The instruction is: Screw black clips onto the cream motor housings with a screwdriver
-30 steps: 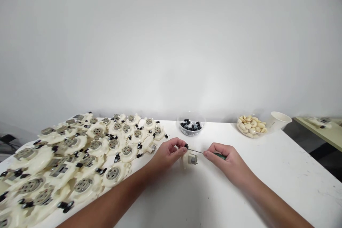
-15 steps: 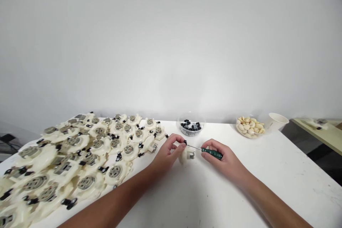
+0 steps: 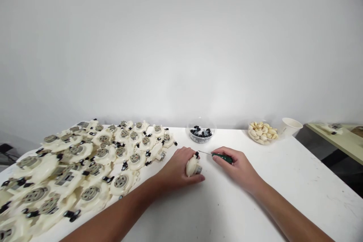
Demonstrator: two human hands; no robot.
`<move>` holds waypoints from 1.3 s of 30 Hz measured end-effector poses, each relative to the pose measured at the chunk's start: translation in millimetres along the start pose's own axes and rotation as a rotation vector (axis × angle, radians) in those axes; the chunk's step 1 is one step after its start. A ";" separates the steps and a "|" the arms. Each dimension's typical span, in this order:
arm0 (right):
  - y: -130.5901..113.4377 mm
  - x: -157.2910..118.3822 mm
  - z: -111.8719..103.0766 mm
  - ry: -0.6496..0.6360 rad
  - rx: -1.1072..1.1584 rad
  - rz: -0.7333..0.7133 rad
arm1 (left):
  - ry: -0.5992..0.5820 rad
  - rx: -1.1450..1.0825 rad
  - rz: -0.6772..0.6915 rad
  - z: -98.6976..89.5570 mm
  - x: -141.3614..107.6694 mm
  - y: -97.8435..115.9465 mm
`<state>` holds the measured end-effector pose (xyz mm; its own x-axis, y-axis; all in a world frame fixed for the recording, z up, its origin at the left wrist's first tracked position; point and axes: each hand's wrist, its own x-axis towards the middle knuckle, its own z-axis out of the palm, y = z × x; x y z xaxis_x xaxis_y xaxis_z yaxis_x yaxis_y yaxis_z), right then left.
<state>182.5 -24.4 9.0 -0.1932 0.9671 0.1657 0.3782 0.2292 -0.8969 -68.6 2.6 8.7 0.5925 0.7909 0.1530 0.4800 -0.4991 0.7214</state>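
Note:
My left hand (image 3: pixel 179 168) is wrapped around a cream plastic motor housing (image 3: pixel 191 166), thumb along its near side. A small black piece (image 3: pixel 196 154) sits at the top of the housing, and the grey motor shows at its right. In my right hand (image 3: pixel 235 164) is a screwdriver (image 3: pixel 222 158) with a green handle, held between thumb and fingers. Its thin shaft points left toward the black piece; whether the tip touches anything I cannot tell.
Many similar motor housings (image 3: pixel 120 181) cover the left of the white table (image 3: pixel 241 211). Behind my hands stands a clear bowl (image 3: pixel 200 139) of small black and metal parts. At the right are a bowl of cream-coloured pieces (image 3: pixel 262 134) and a paper cup (image 3: pixel 290 127); a second table (image 3: pixel 343 145) lies beyond.
My left hand has shifted from pinching the black piece to wrapping round the housing, which has turned. The screwdriver has moved slightly left, still in my right hand.

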 end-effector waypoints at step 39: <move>-7.4 -13.8 8.2 0.123 -0.336 -0.438 | -0.113 -0.936 -0.322 0.3 -2.1 20.1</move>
<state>174.9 -40.4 10.0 -0.2979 0.7749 0.5574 0.5575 0.6153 -0.5573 -60.1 -9.1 22.7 0.6051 0.7769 -0.1740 -0.0461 0.2524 0.9665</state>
